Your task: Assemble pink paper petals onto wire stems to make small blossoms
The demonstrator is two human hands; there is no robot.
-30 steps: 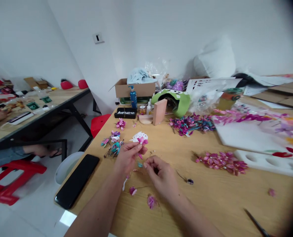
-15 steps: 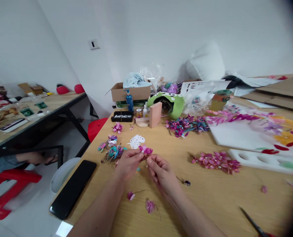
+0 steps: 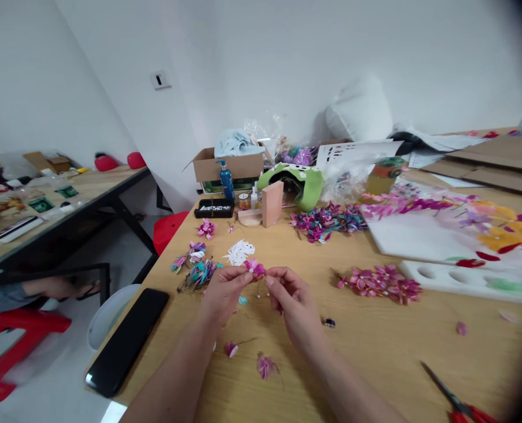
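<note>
Pinching a small pink flower (image 3: 255, 268) by its left side, the left hand (image 3: 223, 291) holds it just above the surface (image 3: 375, 346). The right hand (image 3: 291, 299) closes its fingertips on the flower's right side, so both hands grasp the same bloom. A second ago the right hand sat lower and apart, with only the left holding the flower. Now the two have met, so the work looks to have gone from fetching to fine fingertip handling.

Under the hands lies a teal scrap (image 3: 242, 300). Two loose pink blooms (image 3: 265, 365) lie nearer the body, and a dark bead (image 3: 329, 322) sits just right of the right hand. Beyond the left hand are teal and purple sprigs (image 3: 199, 273) and white lace cut-outs (image 3: 238, 252).

A black phone (image 3: 126, 341) lies left of the left forearm, at the surface's edge. Bare wood stretches right of the right forearm as far as the scissors (image 3: 458, 402).
</note>
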